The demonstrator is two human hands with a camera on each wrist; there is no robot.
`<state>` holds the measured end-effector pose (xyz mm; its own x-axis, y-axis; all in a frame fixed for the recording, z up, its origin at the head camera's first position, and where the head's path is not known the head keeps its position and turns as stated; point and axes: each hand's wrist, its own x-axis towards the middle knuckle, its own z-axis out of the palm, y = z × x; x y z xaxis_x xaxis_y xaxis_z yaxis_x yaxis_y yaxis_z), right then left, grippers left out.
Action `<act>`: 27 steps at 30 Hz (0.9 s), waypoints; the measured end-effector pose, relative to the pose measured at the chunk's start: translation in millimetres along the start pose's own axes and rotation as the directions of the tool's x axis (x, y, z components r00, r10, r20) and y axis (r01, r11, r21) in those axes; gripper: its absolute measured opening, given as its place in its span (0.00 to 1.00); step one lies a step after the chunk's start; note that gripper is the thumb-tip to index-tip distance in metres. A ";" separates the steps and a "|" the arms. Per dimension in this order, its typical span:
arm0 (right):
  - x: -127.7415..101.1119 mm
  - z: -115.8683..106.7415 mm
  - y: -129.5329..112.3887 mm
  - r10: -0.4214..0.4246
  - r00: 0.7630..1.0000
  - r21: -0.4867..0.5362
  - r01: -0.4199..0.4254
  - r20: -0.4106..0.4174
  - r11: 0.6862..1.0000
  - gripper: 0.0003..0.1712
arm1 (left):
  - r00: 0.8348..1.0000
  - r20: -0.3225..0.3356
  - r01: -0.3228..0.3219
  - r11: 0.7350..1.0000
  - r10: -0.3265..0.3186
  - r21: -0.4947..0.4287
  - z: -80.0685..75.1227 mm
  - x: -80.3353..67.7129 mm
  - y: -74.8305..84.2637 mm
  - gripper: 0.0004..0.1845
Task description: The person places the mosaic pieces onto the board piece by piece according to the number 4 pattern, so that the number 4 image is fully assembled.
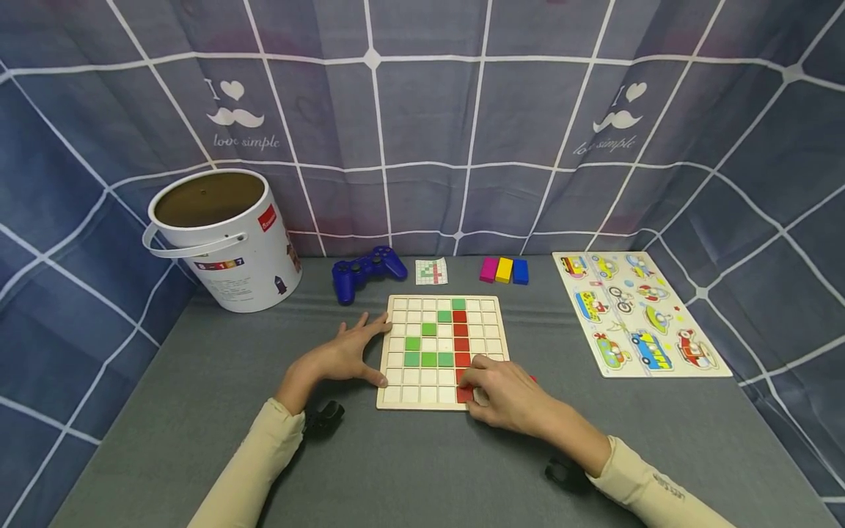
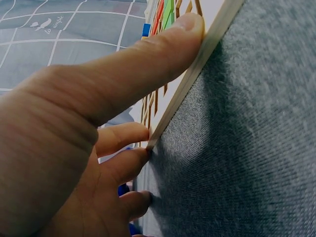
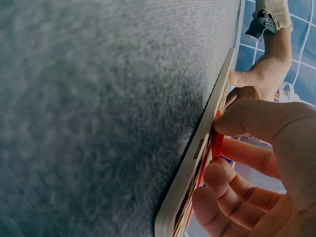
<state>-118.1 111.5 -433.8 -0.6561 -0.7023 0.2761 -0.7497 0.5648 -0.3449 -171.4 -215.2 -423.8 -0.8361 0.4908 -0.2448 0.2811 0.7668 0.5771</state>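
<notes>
A wooden grid board lies on the grey table, with green tiles in a stepped outline and a column of red tiles. My left hand rests at the board's left edge, thumb and fingers spread; in the left wrist view the thumb presses on the rim. My right hand is over the board's lower right part. Thumb and fingers pinch a red tile at the near edge, at the bottom of the red column. The hand hides the cells beneath it.
Behind the board are a blue game controller, a small pattern card and pink, yellow and blue blocks. A white bucket stands at the back left. A vehicle puzzle board lies right. A checked curtain surrounds the table.
</notes>
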 end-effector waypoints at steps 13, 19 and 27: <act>-10.8 -14.4 8.5 0.067 0.998 -0.017 -0.067 0.005 0.998 0.15 | 1.000 0.007 0.005 1.000 -0.005 0.014 0.0 2.9 -0.3 0.57; -34.5 -28.9 24.2 0.160 0.987 -0.054 -0.160 0.001 0.986 0.18 | 1.000 0.006 0.005 1.000 -0.005 0.009 0.4 3.1 -0.4 0.57; -57.6 -35.7 38.5 0.264 0.964 -0.101 -0.261 0.020 0.960 0.20 | 1.000 0.005 0.018 1.000 -0.018 -0.001 1.0 2.0 -0.8 0.58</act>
<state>-112.2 189.1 -430.9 -0.8292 -0.5364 0.1572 -0.5570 0.7696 -0.3122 -172.9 -214.4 -425.6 -0.8389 0.4790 -0.2586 0.2658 0.7750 0.5733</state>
